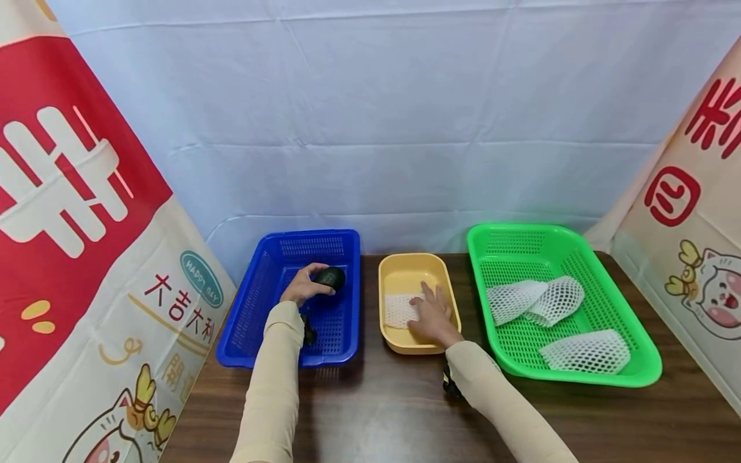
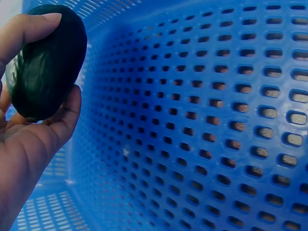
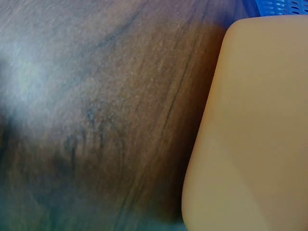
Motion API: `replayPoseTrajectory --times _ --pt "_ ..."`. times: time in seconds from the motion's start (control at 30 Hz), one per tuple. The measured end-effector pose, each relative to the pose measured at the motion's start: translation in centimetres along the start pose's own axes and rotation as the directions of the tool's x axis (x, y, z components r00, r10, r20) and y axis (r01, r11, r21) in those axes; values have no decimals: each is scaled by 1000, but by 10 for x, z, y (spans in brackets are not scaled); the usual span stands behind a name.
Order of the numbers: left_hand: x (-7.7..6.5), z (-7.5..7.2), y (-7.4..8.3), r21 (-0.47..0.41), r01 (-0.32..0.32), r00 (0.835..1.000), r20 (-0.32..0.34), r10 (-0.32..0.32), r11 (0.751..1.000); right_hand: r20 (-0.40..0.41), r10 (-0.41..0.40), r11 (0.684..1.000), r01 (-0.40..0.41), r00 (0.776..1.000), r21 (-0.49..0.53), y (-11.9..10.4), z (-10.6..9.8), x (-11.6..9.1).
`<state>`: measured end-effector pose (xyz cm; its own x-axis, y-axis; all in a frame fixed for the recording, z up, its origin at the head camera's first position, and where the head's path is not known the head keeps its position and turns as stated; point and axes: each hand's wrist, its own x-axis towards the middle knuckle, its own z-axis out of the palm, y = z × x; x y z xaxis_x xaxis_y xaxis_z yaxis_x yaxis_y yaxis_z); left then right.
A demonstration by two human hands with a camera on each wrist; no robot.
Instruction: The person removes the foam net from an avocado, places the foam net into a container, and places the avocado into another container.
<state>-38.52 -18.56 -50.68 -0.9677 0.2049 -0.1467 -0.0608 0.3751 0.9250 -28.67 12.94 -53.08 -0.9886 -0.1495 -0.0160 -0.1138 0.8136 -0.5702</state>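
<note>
My left hand [image 1: 303, 285] grips a dark green, smooth oval fruit, by its look an avocado [image 1: 332, 278], over the blue basket [image 1: 231, 334]. In the left wrist view the thumb lies across the top of the avocado [image 2: 48, 62] and the fingers curl beneath it. My right hand [image 1: 433, 316] is inside the yellow basin [image 1: 408, 260], its fingers spread at the edge of a white foam net sleeve [image 1: 398, 311]. Whether the fingertips touch the sleeve is unclear. The right wrist view shows the basin's outer wall [image 3: 255, 120] but no hand.
A green basket [image 1: 579, 257] on the right holds several white foam net sleeves [image 1: 586, 352]. The baskets and basin stand on a dark wooden table [image 1: 376, 411]. Behind them hangs a pale cloth [image 1: 376, 128], with printed panels [image 1: 75, 161] at the sides.
</note>
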Motion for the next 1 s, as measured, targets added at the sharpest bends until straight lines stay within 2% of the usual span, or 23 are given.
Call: replayPoseTrajectory --times 0.2,0.5,0.6,0.87,1.0 --pt "1 3 -9 2 40 999 -7 -40 999 35 -47 998 49 998 -45 -1 1 -1" --pt "0 7 -20 -11 41 999 -15 -41 999 17 -141 990 140 990 19 2 2 0" --pt "0 8 -19 -31 38 999 -25 -38 999 18 -135 991 135 991 17 2 0 0" --pt "1 9 -21 4 81 995 -54 -81 997 25 -114 993 113 993 12 2 0 1" --pt "4 9 -22 10 80 995 -57 -80 997 19 -109 994 109 994 9 3 0 2"
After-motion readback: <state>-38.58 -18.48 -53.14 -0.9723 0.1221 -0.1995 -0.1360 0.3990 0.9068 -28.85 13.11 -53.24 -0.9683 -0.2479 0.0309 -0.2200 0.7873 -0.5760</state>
